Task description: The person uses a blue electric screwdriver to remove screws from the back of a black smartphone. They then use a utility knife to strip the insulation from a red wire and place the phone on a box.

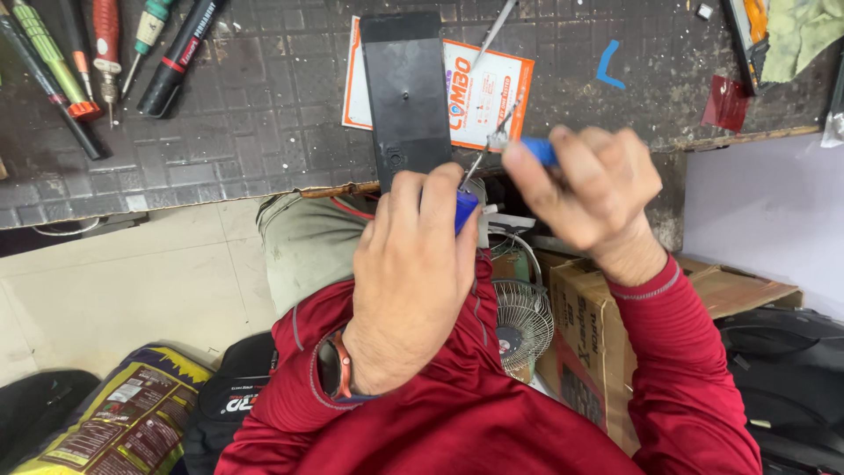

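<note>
Screwdriver (466, 207) gripped in left hand (413, 264); right hand (585, 185) pinches blue-handled tool (538, 149) just beside.

Red long sleeves (668, 352), dark wristwatch (331, 365)

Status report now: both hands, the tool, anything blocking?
Left hand shut on blue-handled tool. Right hand pinches second blue handle. Black flat device lies just beyond on the bench. Nothing blocking.

My left grip (413, 264) closes on a glossy blue plastic screwdriver handle (465, 209) with a thin bright metal shaft (475, 164). The black panel (406, 88) looks smooth, matt plastic; the tabletop (264, 114) is worn, rough and dull.
</note>
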The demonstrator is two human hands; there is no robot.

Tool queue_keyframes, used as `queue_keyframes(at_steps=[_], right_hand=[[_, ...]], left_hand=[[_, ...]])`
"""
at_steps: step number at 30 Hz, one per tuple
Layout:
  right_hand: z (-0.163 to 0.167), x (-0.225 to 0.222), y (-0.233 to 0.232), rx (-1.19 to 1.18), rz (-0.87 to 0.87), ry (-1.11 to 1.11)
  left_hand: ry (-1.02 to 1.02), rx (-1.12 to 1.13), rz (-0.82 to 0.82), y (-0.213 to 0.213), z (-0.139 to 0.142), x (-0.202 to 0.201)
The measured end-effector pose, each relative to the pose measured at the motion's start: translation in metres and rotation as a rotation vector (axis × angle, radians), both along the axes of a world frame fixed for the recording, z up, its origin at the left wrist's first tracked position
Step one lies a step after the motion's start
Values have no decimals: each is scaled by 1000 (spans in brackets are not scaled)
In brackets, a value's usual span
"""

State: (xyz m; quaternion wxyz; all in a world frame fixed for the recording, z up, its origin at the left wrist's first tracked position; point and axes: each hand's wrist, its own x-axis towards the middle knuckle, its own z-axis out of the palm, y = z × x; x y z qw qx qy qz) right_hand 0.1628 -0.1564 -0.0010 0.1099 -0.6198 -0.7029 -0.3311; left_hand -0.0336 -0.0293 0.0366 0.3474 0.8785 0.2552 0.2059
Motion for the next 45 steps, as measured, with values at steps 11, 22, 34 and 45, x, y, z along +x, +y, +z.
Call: queue_keyframes(at_steps=[11, 22, 34, 45], right_hand=[[2, 14, 21, 11, -15, -98], [35, -26, 3, -154, -2, 536], [98, -18, 39, -424, 79, -38], [99, -9, 32, -392, 0, 204]], left_hand=[[10, 29, -16, 1, 4, 0], [21, -17, -15, 0, 2, -3], [55, 0, -49, -6, 2, -6], [19, -44, -75, -7, 3, -10]])
